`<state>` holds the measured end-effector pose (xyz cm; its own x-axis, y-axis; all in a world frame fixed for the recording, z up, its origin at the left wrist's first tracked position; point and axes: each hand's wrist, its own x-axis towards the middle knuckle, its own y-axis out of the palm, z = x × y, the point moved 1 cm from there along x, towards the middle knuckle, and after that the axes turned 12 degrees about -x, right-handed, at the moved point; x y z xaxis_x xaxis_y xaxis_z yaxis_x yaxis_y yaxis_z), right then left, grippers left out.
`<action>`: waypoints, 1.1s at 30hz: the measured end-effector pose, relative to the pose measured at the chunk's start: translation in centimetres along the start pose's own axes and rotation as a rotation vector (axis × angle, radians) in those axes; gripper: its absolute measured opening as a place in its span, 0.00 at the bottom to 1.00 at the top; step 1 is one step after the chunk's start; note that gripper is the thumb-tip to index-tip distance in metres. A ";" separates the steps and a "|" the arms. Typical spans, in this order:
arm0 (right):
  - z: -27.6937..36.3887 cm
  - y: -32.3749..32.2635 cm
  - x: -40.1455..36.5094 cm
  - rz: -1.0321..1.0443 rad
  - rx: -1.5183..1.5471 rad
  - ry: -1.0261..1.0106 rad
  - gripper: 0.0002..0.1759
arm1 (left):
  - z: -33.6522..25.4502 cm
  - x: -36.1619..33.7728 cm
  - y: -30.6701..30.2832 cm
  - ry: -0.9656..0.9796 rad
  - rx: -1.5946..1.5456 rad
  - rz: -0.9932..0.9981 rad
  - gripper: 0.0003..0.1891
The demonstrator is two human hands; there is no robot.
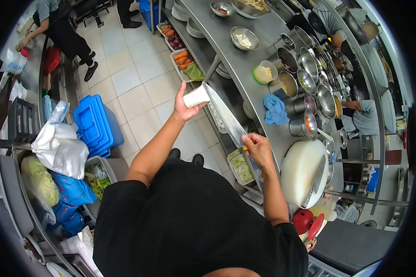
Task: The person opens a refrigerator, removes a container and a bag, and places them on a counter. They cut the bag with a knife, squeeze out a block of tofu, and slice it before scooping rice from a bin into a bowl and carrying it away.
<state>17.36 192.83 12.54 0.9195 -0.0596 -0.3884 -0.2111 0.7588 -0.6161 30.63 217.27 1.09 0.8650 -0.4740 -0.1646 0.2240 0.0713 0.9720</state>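
My left hand (186,107) is closed round a thick white piece of daikon radish (196,97), thumb along its upper side and fingertips underneath. In my right hand (258,148) is the handle of a large knife (226,115). Its long, broad, wet-looking blade slants up and left between my hands, and its far end overlaps the radish's cut end in this view. Both hands are held in front of my body, over the aisle beside the steel counter (245,64). To the right of the knife hand stands a round white cutting board (302,171).
A blue cloth (276,110) and several metal bowls and pots (307,64) cover the counter's right side. Baskets of carrots (182,59) and greens (240,167) sit beneath. A lidded blue bin (97,122) stands at left on the tiled floor; a person (62,34) works behind it.
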 end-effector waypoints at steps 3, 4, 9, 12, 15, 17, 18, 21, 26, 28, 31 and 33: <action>0.3 0.4 0.0 0.010 -0.049 -0.011 0.16 | 0.0 0.0 0.2 -0.011 0.002 0.006 0.39; 0.4 0.6 0.0 0.013 -0.049 -0.009 0.16 | 0.0 0.0 0.2 -0.010 0.001 0.003 0.39; 0.4 1.7 0.2 0.094 0.024 0.030 0.16 | 0.1 0.2 0.3 0.003 -0.009 -0.018 0.40; -0.1 2.5 0.4 0.145 0.050 0.055 0.15 | 0.4 0.3 0.4 0.024 0.045 -0.045 0.42; 0.1 3.0 0.3 0.189 0.053 0.063 0.13 | 0.5 0.5 0.0 0.023 0.056 -0.030 0.42; 0.1 3.4 0.3 0.194 0.028 0.055 0.13 | 0.6 0.6 -0.2 0.035 0.077 -0.045 0.43; 0.1 3.5 0.3 0.198 0.004 0.047 0.13 | 0.6 0.6 -0.4 0.046 0.099 -0.060 0.44; 0.3 3.7 0.2 0.215 0.014 0.066 0.13 | 0.7 0.6 -0.8 0.071 0.138 -0.084 0.50; -0.7 3.7 0.9 0.379 0.190 0.118 0.13 | 0.5 -1.3 -0.8 0.032 -0.038 0.116 0.59; -0.3 3.6 0.9 0.505 0.316 0.175 0.14 | 0.3 -1.6 -0.9 0.034 -0.082 0.154 0.61; 0.0 3.5 1.1 0.654 0.359 0.232 0.13 | -0.1 -1.5 -1.1 0.015 -0.094 0.181 0.61; 0.4 3.3 1.1 0.697 0.379 0.230 0.12 | -0.4 -1.2 -1.3 0.009 -0.093 0.138 0.54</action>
<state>17.82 195.58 10.34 0.5193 0.4056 -0.7522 -0.5439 0.8357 0.0751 29.44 218.13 -0.04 0.8943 -0.4462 -0.0326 0.1430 0.2160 0.9659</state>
